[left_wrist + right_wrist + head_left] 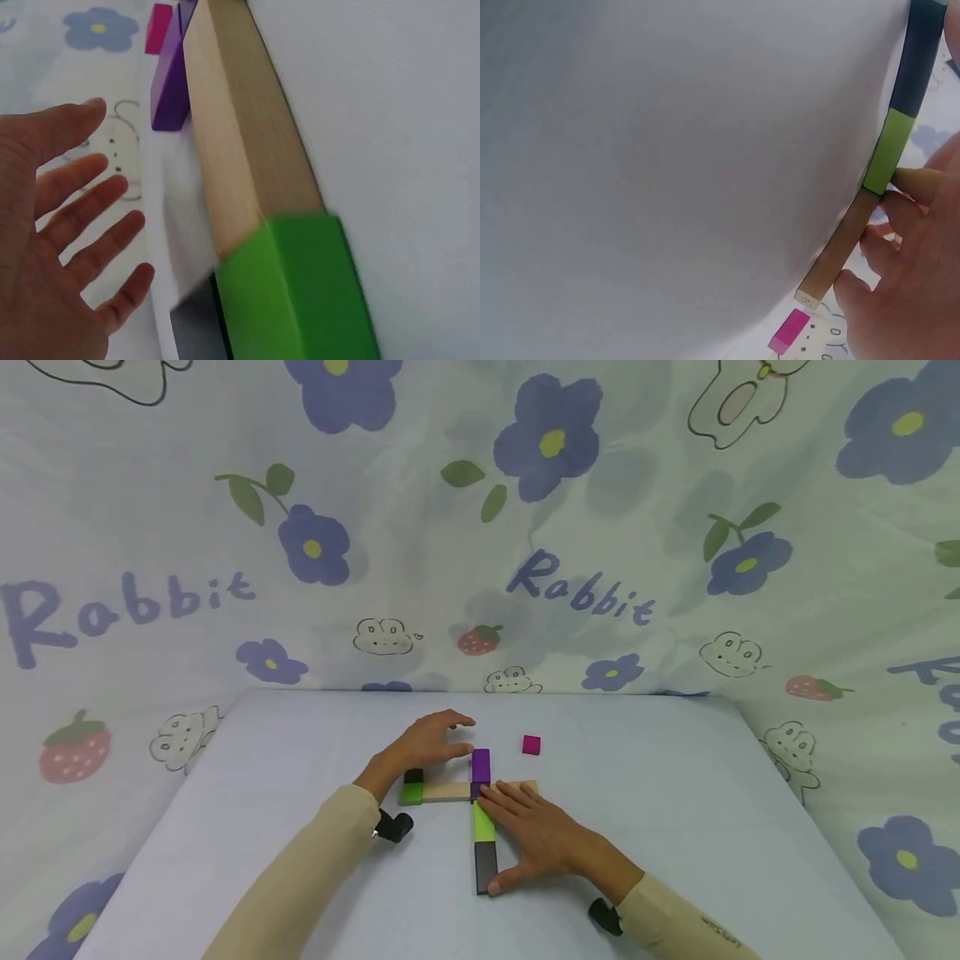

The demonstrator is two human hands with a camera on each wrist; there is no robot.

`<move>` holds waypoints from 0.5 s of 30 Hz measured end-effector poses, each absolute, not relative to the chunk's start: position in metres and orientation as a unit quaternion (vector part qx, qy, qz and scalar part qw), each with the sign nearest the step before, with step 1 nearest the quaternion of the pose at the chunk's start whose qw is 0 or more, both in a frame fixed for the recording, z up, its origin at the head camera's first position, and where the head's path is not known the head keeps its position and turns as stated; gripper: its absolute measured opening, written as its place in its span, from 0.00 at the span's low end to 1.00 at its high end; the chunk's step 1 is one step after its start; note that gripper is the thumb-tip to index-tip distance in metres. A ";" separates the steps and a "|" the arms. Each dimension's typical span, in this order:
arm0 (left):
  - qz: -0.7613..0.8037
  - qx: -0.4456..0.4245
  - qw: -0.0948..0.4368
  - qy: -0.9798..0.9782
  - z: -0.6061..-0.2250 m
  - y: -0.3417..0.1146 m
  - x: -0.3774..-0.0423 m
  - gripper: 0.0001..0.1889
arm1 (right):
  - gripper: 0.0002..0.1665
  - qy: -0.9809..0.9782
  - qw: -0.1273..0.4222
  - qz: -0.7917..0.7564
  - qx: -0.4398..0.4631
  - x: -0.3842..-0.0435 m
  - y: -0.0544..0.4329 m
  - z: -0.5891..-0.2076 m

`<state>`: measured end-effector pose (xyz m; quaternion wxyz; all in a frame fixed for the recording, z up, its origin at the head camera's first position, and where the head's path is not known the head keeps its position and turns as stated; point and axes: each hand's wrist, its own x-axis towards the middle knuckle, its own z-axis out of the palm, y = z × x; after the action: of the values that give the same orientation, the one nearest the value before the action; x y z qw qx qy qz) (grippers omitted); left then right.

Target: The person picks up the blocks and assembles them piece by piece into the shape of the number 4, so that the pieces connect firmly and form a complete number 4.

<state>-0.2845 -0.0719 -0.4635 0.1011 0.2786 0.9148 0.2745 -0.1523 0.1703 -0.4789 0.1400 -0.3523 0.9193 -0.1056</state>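
Observation:
Wooden blocks lie joined in a cross on the white table. Its upright has a purple block (481, 765), a dark purple block (476, 791), a light green block (484, 821) and a dark grey block (486, 867). A plain wood block (447, 792) runs left to a green block (412, 794), with a black block (413, 775) behind that. My right hand (543, 831) lies spread along the cross's right side, fingers touching the blocks and partly covering the right-hand plain wood piece (840, 244). My left hand (427, 741) hovers left of the purple block, fingers apart, holding nothing.
A magenta block (531, 745) sits alone behind the cross, to the right. A printed cloth (420, 568) with flowers and rabbits hangs behind the table (300, 893). Black wrist devices (394, 825) show at both sleeves.

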 end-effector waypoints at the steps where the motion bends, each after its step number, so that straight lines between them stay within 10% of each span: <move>1: 0.277 0.285 0.102 0.912 -0.464 -0.067 -0.287 0.28 | 0.72 0.920 0.140 -0.104 -0.351 -0.152 0.171 -0.479; 15: 0.319 0.331 0.125 0.879 -0.472 -0.011 -0.305 0.30 | 0.71 0.919 0.133 -0.108 -0.356 -0.153 0.173 -0.482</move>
<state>-0.3045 -0.0108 -0.4718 0.1248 0.3307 0.8794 0.3188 -0.1534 0.1730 -0.4816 0.1331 -0.3563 0.9185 -0.1078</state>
